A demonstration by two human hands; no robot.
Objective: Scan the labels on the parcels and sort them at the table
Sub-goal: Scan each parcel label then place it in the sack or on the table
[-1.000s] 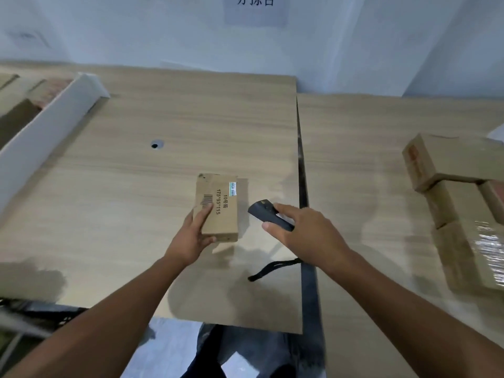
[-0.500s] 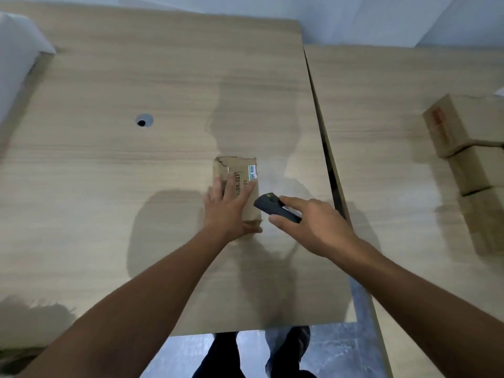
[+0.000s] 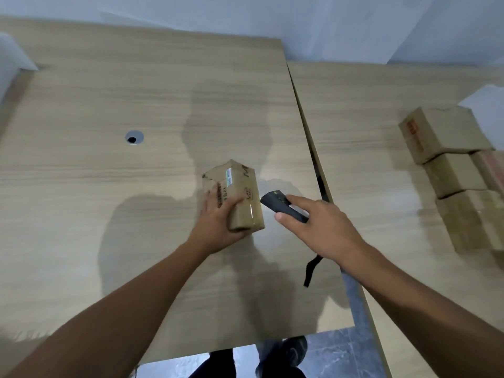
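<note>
Now, parcel held for scanning

Head view: the left hand [image 3: 218, 227] curls its fingers [image 3: 211, 199] round the near end of a small cardboard parcel [image 3: 241, 186] mid-worktop [image 3: 109, 214]; the right hand [image 3: 324, 230] clasps a dark scanner [image 3: 281, 207] just right of it. Probably light, stiff, tape-slick: grip across its sides. More parcels [image 3: 450, 165] stand far right; pale wall [image 3: 327, 23] behind.

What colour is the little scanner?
The scanner is black, clearest in the head view.
</note>
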